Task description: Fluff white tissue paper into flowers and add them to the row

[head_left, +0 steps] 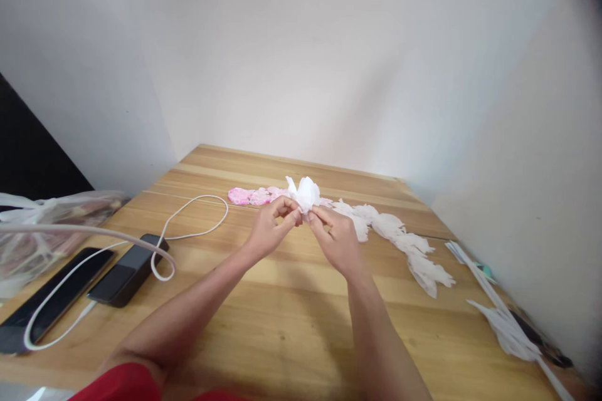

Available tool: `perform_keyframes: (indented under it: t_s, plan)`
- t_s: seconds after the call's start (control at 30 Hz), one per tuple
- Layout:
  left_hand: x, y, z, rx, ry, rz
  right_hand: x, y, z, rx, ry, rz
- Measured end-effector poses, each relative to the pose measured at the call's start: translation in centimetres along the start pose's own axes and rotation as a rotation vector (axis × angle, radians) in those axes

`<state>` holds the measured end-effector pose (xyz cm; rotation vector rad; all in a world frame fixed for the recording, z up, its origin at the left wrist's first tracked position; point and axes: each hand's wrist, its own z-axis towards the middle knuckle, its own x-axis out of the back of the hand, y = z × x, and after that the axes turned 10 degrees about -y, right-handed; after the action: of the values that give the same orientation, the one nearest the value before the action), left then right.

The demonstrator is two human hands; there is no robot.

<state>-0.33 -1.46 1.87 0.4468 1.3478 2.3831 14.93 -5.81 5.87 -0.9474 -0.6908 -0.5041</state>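
Between my two hands, raised over the middle of the table, is a white tissue-like flower (306, 193) with thin petals standing up. My left hand (277, 219) pinches its lower left edge between thumb and fingers. On the other side my right hand (335, 229) grips its base with closed fingertips. Behind the hands lies a row of crumpled pieces, pink ones (249, 196) to the left and white ones (390, 225) curving toward the right. What exactly the fingertips press at the base is too small to make out.
A black phone (56, 294) and a black box-shaped device (126, 272) with a looping white cable (202, 235) lie at left, beside a clear plastic bag (42, 232). White sticks (480, 272) and a bunched white piece (508, 329) lie along the right edge. Walls enclose the wooden table (282, 326).
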Motion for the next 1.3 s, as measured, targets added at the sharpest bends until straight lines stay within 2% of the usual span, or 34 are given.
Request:
perform_keyframes:
  t_s: [0.1, 0.2, 0.27, 0.43, 0.53, 0.6, 0.77, 0.87, 0.97, 1.1, 1.2, 1.3]
  plan:
    - [0.2, 0.2, 0.0, 0.023, 0.001, -0.140, 0.0, 0.1, 0.0, -0.012, 0.048, -0.018]
    - [0.3, 0.3, 0.0, 0.015, 0.024, -0.155, -0.1, 0.2, 0.1, -0.031, 0.066, -0.033]
    - [0.2, 0.3, 0.0, 0.000, 0.061, -0.073, -0.2, 0.1, 0.1, -0.028, 0.071, -0.044]
    - [-0.3, 0.2, -0.1, -0.006, 0.155, 0.312, -0.7, -0.1, 0.1, 0.018, 0.052, -0.075]
    - [-0.3, 0.0, 0.1, 0.004, 0.162, 0.356, -0.8, 0.1, 0.1, 0.032, 0.031, -0.090]
    - [-0.1, -0.2, 0.3, 0.028, 0.157, 0.250, -0.8, 0.2, 0.1, 0.018, 0.037, -0.087]
    - [0.6, -0.2, 0.8, 0.136, 0.138, -0.353, -0.7, 0.6, 0.4, -0.042, 0.052, 0.011]
    - [0.8, -0.1, 0.9, 0.117, 0.124, -0.486, -0.6, 0.8, 0.5, -0.045, 0.045, 0.061]
    - [0.8, -0.2, 0.6, 0.078, 0.097, -0.400, -0.6, 0.8, 0.5, -0.026, 0.042, 0.074]
    - [0.6, -0.2, 0.2, 0.022, 0.054, -0.150, -0.4, 0.9, 0.4, -0.040, 0.058, 0.102]
    - [0.4, -0.1, 0.0, -0.036, 0.005, 0.041, -0.4, 0.9, 0.3, -0.056, 0.121, 0.058]
    - [0.2, 0.1, -0.1, -0.069, -0.032, 0.096, -0.4, 0.9, 0.3, -0.046, 0.217, 0.027]
